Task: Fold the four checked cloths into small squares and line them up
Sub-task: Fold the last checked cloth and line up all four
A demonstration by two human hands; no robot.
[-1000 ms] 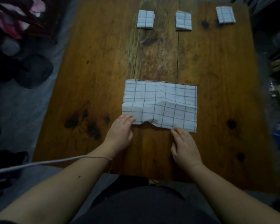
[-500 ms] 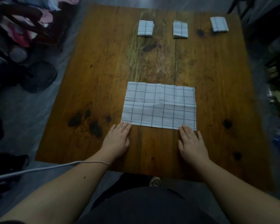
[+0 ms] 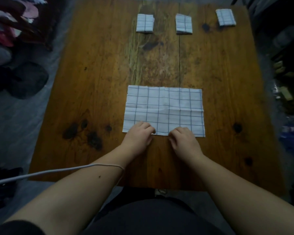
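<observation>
A large checked cloth (image 3: 163, 107), white with a thin blue grid, lies flat as a wide rectangle on the near half of the wooden worktop (image 3: 98, 82). Faint creases cross it lengthwise and down its middle. Both hands sit at the cloth's near edge, close together but not touching. The left hand (image 3: 139, 134) rests left of the edge's middle with its fingers curled over the fabric, pinching the hem. The right hand (image 3: 183, 138) is just beside it, its knuckles bent and its fingertips tucked at the same hem, clamped on the cloth too, as far as the view shows. Along the far edge of the worktop three small folded squares stand in a row, well apart from the big cloth. The left folded cloth (image 3: 145, 23) and the middle folded cloth (image 3: 184, 24) lie level with each other. The right folded cloth (image 3: 226, 17) lies slightly farther back, turned a little, near the far right corner. A white cable (image 3: 41, 173) runs from the left side of the view across the left forearm. The tip of a shoe (image 3: 160, 191) shows below the worktop's near edge, and dark, blurred items lie on the grey floor (image 3: 20, 126) to the left.
</observation>
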